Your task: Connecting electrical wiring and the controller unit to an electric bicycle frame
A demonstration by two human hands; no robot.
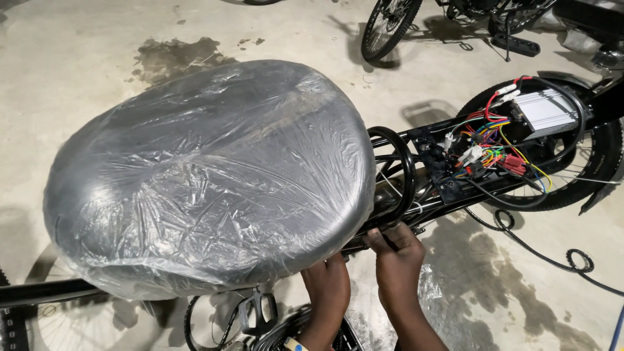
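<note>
Centrally, saddle (208, 175) seen wrapped in clear plastic, hiding frame beneath. Left hand (327, 289) tucked under saddle edge at 6 o'clock, fingers hidden; grip cannot be told. Right hand (398, 257) pinched narrowly on something small below spring (395, 172); item not made out. Wiring (484, 146) and controller (546, 109) at 2 o'clock. Pedal (259, 313) low, partly cut off.

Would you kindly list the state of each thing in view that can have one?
Bicycle saddle: wrapped in clear plastic film, mounted on the frame.
Saddle spring: black coil, exposed behind the saddle.
Controller box: uncovered, lying on the rear frame.
Coloured wires: loose, tangled, plugged into connectors.
Left hand: under the saddle's edge, grip hidden.
Right hand: fingers curled at the frame beneath the spring.
Pedal: free, untouched.
</note>
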